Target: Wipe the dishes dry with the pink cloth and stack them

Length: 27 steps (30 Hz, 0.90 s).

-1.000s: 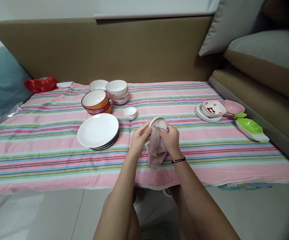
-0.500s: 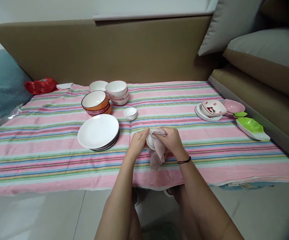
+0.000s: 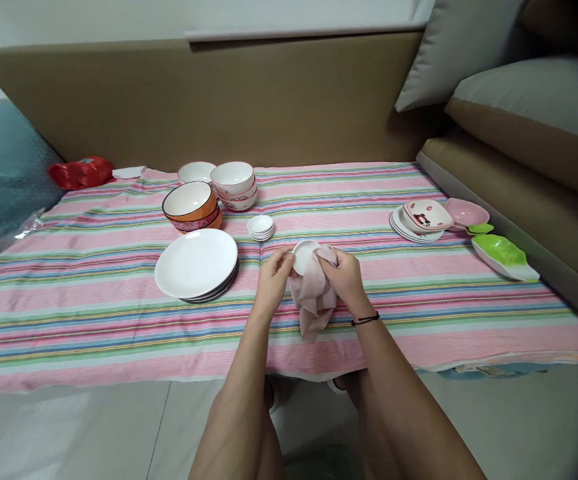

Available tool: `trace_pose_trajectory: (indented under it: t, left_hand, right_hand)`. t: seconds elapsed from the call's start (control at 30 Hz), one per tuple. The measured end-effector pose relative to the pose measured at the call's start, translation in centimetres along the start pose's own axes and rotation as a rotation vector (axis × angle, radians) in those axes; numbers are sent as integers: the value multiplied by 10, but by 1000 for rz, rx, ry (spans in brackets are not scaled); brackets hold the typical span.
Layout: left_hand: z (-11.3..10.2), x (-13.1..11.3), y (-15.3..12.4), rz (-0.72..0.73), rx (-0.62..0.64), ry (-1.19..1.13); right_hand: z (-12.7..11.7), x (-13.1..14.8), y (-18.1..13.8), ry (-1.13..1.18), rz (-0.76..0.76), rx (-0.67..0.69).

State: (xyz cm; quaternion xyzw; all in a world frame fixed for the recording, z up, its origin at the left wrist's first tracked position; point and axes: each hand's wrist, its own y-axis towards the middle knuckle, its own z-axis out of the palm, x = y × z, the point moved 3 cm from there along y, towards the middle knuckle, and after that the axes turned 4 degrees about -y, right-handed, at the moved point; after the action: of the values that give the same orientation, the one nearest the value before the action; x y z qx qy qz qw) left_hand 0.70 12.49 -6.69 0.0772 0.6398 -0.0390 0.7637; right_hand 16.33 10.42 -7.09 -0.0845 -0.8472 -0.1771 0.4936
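Surface: a striped cloth [image 3: 93, 320] was spread flat.
Left: white plates [image 3: 196, 263], orange bowls [image 3: 191, 203], white bowls [image 3: 233, 179] and small dishes [image 3: 261, 227] were stacked.
Right: plates [image 3: 406, 230], a pink bowl [image 3: 469, 213] and a green dish [image 3: 503, 257] were set.
Far corner: a red bag [image 3: 81, 171], possibly plastic, was laid.

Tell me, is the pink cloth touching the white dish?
Touching. In the head view the right hand presses the pink cloth onto the white dish, held by the left hand.

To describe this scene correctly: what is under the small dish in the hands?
A pink cloth hangs under the small dish, held by the right hand. The dish's underside is covered.
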Motion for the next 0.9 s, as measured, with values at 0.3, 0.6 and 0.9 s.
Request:
trace_pose_trajectory:
  t: [0.3, 0.6, 0.9]
  left_hand:
    - [2, -3, -3, -83, 134, 182]
    - [1, 2, -1, -142, -109, -70]
    - [10, 8, -4, -331, 36, -363]
  right_hand:
    - [10, 3, -6, -51, -23, 213]
    - [10, -1, -3, 260, 132, 18]
    - [19, 16, -11, 350, 40, 131]
